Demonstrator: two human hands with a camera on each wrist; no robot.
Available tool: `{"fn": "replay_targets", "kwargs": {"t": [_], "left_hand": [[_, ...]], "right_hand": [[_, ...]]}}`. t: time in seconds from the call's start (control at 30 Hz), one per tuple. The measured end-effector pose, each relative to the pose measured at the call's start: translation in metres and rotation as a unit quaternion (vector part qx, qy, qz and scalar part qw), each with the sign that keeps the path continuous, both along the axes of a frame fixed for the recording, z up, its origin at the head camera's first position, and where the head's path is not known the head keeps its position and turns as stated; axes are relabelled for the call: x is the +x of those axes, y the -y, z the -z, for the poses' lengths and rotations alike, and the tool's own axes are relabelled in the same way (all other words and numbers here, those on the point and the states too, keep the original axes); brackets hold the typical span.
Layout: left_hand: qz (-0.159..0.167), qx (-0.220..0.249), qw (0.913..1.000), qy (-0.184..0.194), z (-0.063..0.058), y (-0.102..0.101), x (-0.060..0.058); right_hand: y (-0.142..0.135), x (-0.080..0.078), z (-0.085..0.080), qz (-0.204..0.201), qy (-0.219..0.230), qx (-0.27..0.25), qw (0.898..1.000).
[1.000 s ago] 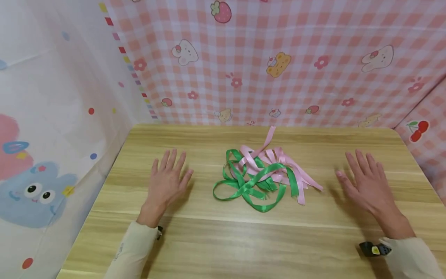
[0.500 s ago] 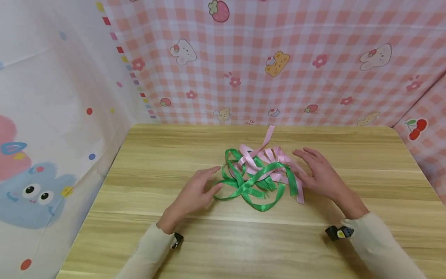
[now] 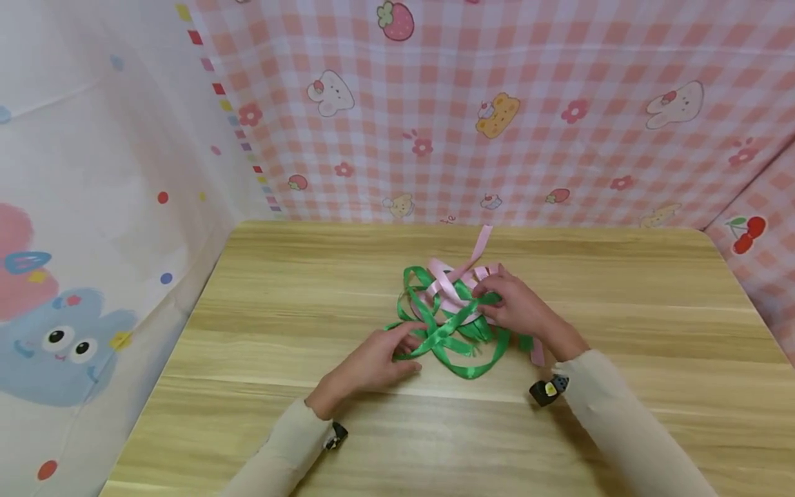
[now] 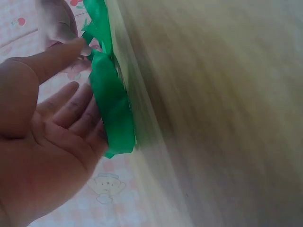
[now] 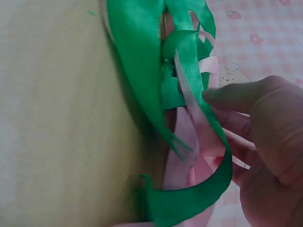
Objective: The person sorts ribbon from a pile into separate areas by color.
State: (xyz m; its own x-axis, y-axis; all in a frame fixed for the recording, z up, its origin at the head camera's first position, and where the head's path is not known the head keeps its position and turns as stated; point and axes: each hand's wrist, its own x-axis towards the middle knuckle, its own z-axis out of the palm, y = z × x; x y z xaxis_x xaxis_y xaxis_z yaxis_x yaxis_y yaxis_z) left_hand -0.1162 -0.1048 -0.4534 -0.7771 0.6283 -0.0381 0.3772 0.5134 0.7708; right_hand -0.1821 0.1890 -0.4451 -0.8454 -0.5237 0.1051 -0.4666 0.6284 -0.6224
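A loose tangle of green ribbon (image 3: 467, 368) and pink ribbon (image 3: 482, 241) lies on the wooden table. At its left side my left hand (image 3: 373, 359) reaches around a green loop, thumb apart from the fingers. In the left wrist view, the green ribbon (image 4: 113, 106) passes in front of the spread fingertips. My right hand (image 3: 522, 307) is over the right side of the pile, thumb and forefinger on either side of a green strand. The right wrist view has the thumb tip right at the edge of a green ribbon (image 5: 189, 61), the other fingers behind the strands.
The wooden table (image 3: 397, 442) has a pink checked cloth (image 3: 528, 159) hanging behind it. A white printed cloth (image 3: 124, 159) hangs at the left. A dark band (image 3: 549, 390) sits at the right sleeve cuff.
Both hands have come inward from flat on the table at either side to the ribbon pile. The right hand now covers part of the pink and green strands; the pile has barely shifted.
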Motion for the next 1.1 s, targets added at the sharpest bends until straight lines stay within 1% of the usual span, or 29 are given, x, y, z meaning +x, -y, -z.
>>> {"fn": "replay_targets", "kwargs": {"t": [0.17, 0.23, 0.33, 0.47, 0.57, 0.6, 0.67, 0.77, 0.87, 0.93, 1.0, 1.1], "left_hand": [[-0.002, -0.026, 0.9996, 0.015, 0.000, 0.002, 0.003], [0.001, -0.030, 0.9992, 0.026, 0.001, 0.005, 0.004], [0.012, -0.032, 0.9984, 0.045, 0.002, 0.010, 0.006], [0.031, -0.018, 0.9960, 0.082, -0.001, 0.017, 0.007], [0.038, 0.015, 0.9915, 0.123, -0.006, 0.023, 0.006], [0.038, 0.026, 0.9897, 0.135, -0.008, 0.025, 0.005], [0.036, 0.055, 0.9860, 0.153, -0.012, 0.028, 0.003], [0.029, 0.094, 0.9820, 0.161, -0.021, 0.033, -0.001], [0.016, 0.125, 0.9800, 0.154, -0.034, 0.039, -0.005], [0.003, 0.139, 0.9792, 0.148, -0.042, 0.043, -0.007], [-0.009, 0.145, 0.9801, 0.135, -0.050, 0.047, -0.009], [-0.027, 0.157, 0.9812, 0.110, -0.059, 0.051, -0.012]], "right_hand": [[-0.004, 0.005, 0.008, 0.009, 0.048, -0.001, 0.999], [-0.006, 0.010, 0.010, 0.010, 0.070, -0.013, 0.997], [-0.009, 0.019, 0.013, 0.000, 0.095, -0.035, 0.995], [-0.012, 0.031, 0.014, -0.018, 0.147, -0.064, 0.987], [-0.014, 0.038, 0.011, -0.033, 0.171, -0.078, 0.982], [-0.015, 0.040, 0.008, -0.037, 0.171, -0.082, 0.981], [-0.017, 0.043, 0.001, -0.031, 0.178, -0.090, 0.979], [-0.021, 0.047, -0.017, -0.007, 0.180, -0.097, 0.979], [-0.028, 0.051, -0.035, 0.016, 0.169, -0.098, 0.981], [-0.035, 0.053, -0.045, 0.021, 0.155, -0.105, 0.982], [-0.042, 0.054, -0.053, 0.020, 0.143, -0.121, 0.982], [-0.054, 0.055, -0.062, 0.010, 0.134, -0.162, 0.978]]}}
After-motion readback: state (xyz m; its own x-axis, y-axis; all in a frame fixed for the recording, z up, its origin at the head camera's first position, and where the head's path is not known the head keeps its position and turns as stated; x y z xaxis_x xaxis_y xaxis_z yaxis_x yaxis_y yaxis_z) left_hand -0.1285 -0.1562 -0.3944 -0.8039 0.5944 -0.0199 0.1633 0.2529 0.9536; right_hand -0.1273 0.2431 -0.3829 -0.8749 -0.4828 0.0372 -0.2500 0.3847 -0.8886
